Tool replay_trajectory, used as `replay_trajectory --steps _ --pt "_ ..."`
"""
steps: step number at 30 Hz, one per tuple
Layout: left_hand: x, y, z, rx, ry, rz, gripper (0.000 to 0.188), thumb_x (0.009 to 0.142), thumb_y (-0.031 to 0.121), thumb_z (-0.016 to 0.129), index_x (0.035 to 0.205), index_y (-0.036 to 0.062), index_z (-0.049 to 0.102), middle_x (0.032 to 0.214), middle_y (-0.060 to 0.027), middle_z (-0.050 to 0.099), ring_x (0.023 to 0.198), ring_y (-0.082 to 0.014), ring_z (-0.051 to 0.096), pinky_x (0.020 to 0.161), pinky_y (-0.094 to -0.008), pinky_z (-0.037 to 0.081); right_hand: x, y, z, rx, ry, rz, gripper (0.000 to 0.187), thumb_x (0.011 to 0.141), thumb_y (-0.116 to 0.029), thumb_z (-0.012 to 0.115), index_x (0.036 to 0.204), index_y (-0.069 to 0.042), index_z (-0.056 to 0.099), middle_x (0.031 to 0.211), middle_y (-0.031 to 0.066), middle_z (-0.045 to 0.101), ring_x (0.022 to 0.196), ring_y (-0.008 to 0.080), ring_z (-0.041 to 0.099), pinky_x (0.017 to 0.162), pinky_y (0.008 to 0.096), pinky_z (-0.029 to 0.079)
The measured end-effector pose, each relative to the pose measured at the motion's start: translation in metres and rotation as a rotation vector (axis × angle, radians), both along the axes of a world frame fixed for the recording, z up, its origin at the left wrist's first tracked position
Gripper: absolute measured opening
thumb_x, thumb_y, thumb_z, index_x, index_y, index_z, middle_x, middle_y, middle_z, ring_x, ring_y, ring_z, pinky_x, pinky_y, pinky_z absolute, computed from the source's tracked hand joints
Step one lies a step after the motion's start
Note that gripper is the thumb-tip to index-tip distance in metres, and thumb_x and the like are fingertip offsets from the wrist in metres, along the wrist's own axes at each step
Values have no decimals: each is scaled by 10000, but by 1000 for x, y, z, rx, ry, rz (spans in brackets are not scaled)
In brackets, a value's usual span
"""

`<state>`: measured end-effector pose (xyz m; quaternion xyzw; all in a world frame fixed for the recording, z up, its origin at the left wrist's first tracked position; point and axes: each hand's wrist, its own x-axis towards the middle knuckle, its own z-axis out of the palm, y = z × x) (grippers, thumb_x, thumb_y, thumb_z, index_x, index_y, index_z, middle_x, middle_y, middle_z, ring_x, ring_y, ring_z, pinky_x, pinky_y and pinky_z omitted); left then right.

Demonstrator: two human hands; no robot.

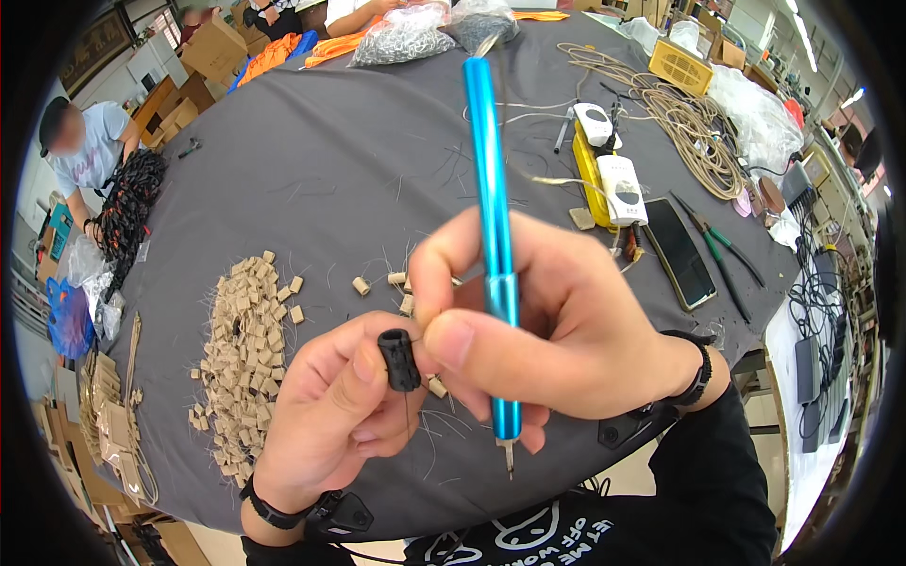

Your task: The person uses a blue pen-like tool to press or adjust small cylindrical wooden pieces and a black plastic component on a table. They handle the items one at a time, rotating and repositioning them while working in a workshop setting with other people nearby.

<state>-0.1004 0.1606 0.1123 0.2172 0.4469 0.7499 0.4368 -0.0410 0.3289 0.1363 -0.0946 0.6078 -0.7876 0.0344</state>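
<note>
Between the thumb and fingers of my left hand (316,410) is a short black tube (399,361), its open end facing up. A thin dark thread or wire hangs below the tube. My right hand (576,325) grips a shiny blue pen-shaped tool (484,141). The tool stands nearly upright, with a thin metal tip at its lower end. The right thumb and forefinger pinch together right beside the black tube; whatever fine strand they hold is too small to make out. Several tan cylinders (361,285) lie on the dark tablecloth behind my hands.
A heap of tan cylinders (241,363) lies left. On the right are a phone (679,255), green-handled pliers (725,241), a yellow power strip (592,179) with white plugs and a cable coil (689,132). A person (90,141) handles black cords at the far left.
</note>
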Motion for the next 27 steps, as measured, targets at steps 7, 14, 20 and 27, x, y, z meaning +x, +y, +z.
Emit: replay_trajectory --steps 7,14,20,27 --pt "-1 -4 -3 26 -96 -10 399 863 345 408 991 -30 457 553 42 343 425 -23 245 361 -173 197 -7 5 -1 -135 369 -400 177 878 -272 313 984 -130 323 578 99 465 288 182 427 239 254 385" --pt "3 -1 2 1 -149 -11 411 860 351 412 1031 -20 460 566 41 363 425 -21 250 357 -172 201 -25 1 -15 -87 1015 -342 214 871 -272 374 960 -102 281 778 182 511 502 256 580 437 346 530" --pt "1 -2 -1 9 -122 -15 417 851 352 434 1035 -21 463 606 29 405 439 -19 270 359 -169 211 -31 -1 -22 -124 1119 -286 239 851 -276 413 939 -105 272 806 202 505 532 265 591 481 383 545" --pt "1 -6 -5 59 -71 -18 390 845 314 463 1071 -3 440 936 -48 542 449 -21 297 367 -162 232 -25 5 -22 7 1032 -369 243 852 -279 413 928 -105 263 795 187 502 522 252 585 466 365 541"
